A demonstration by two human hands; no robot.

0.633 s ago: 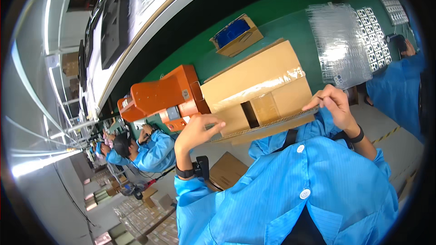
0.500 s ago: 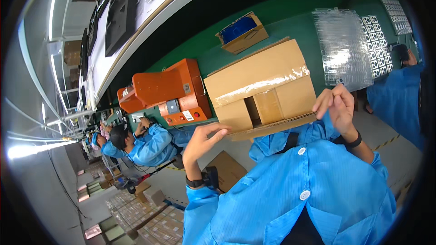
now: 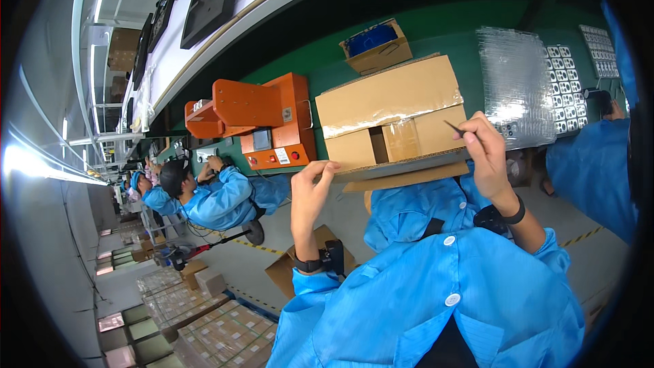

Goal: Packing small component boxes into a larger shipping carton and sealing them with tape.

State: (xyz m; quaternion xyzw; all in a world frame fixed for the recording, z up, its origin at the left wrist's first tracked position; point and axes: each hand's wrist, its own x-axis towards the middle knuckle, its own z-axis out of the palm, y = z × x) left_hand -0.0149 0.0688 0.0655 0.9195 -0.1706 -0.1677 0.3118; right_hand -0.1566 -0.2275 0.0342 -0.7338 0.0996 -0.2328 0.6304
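Newly in view above the right end of the cardboard box (image 3: 388,99): slim, dark, pointed tool (image 3: 452,127), pinched in the fingers of the right hand (image 3: 487,153); apparently meant a change from edge handling to tool work. Found at the box's near left corner: left hand (image 3: 311,191), fingers bent; could not tell whether gripping. Catalogued on the green tabletop (image 3: 327,77): box, brown, oblong, glossily taped, gapped; left of it, boxy orange machine (image 3: 296,112); right, shiny clear-plastic sheets (image 3: 514,88); beyond, small blue-lined carton (image 3: 379,60).
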